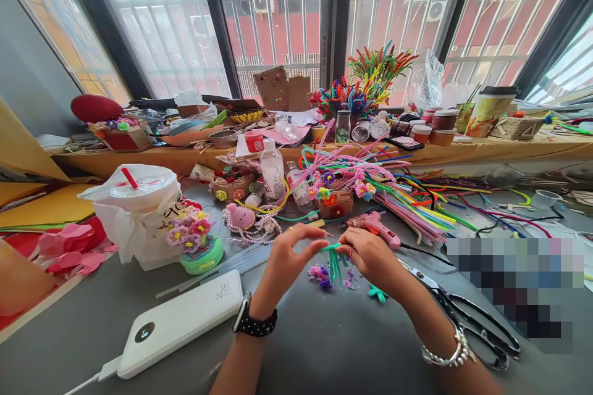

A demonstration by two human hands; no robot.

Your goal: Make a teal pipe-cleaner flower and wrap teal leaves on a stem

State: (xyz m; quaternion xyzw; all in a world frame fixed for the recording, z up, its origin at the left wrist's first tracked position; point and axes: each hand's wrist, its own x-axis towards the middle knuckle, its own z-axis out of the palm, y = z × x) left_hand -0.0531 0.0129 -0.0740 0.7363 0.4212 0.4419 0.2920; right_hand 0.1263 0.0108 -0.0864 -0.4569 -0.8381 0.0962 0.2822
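Observation:
Between my two hands, above the grey table, hangs a bunch of green pipe cleaner pieces (334,262). My left hand (296,253) pinches its top end from the left, thumb and forefinger together. From the other side my right hand (365,253) grips the same bunch, its fingers curled round the top. A green pipe cleaner flower shape (378,294) lies on the table below my right hand. Under the bunch are purple and pink fuzzy scraps (320,276). A pink glue gun (376,226) lies just beyond my right hand.
Large black-handled scissors (456,315) lie beside my right forearm. A white power bank (183,324) with a cable is at the left, near a bagged drink cup (143,197) and a flower-topped green pot (201,253). Pipe cleaners (412,210) are heaped behind, near bottles (272,170).

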